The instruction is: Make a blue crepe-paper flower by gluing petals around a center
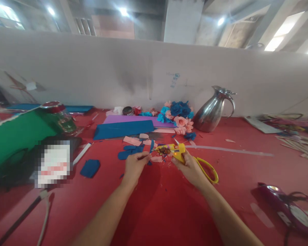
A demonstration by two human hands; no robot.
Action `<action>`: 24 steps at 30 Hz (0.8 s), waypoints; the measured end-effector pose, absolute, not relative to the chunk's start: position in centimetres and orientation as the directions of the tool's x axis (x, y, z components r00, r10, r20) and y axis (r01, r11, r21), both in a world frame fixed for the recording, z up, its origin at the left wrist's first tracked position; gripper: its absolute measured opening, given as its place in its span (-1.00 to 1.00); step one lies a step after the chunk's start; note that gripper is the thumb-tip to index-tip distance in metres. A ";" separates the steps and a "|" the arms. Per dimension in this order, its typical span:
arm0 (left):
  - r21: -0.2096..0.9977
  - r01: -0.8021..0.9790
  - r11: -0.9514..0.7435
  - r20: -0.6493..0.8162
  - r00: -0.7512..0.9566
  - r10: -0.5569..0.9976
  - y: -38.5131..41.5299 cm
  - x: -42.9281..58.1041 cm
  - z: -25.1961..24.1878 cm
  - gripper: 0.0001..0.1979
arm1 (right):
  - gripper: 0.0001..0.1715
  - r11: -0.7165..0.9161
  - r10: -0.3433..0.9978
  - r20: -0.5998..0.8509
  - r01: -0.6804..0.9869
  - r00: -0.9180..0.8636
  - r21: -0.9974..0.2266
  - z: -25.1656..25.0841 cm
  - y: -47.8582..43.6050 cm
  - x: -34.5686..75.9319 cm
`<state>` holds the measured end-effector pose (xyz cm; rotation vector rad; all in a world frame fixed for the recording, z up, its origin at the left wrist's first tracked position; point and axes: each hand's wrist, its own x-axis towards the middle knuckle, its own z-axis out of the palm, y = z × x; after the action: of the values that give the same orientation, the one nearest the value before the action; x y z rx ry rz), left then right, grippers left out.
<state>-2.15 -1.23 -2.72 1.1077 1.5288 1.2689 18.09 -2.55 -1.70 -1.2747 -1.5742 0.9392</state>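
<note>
My right hand (pixel 190 165) is wrapped round a yellow hot glue gun (pixel 179 152) with a small orange light lit on its body. The gun's nozzle points left, and brownish residue coats its front. A long clear glue stick (pixel 231 149) reaches out to the right behind it. At the nozzle tip, my left hand (pixel 136 165) pinches a small blue paper piece (pixel 152 146) between thumb and fingers; its lower part is hidden. Cut blue paper petals (pixel 129 152) lie just beyond my left hand, among pink paper scraps (pixel 132 140).
Yellow-handled scissors (pixel 207 169) lie by my right wrist. Behind are blue sheets (pixel 124 130), paper flowers (pixel 181 119) and a steel jug (pixel 212 109). A glass jar (pixel 65 119) and blue stack (pixel 90 168) are left; a purple device (pixel 284 205) and sticks (pixel 295 145) right.
</note>
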 end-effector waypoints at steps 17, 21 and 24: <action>0.988 0.111 0.108 -0.078 -0.241 0.967 -1.2 -2.2 -2.8 -0.77 | -0.63 0.163 0.987 0.145 0.452 -0.076 -0.877 -1.6 -2.6 18.5; 0.989 0.093 0.115 -0.088 -0.259 0.962 -1.3 -2.1 -2.6 -0.79 | -0.66 0.152 0.988 0.136 0.430 -0.068 -0.890 -1.0 -2.8 18.4; 0.989 0.087 0.118 -0.091 -0.266 0.960 -1.3 -2.1 -2.6 -0.78 | -0.65 0.174 0.985 0.154 0.393 -0.081 -0.903 -1.1 -2.7 18.4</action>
<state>-2.09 -1.31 -2.63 1.0664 1.5280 1.2688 18.36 -2.72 -1.12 -1.3440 -1.6156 0.8935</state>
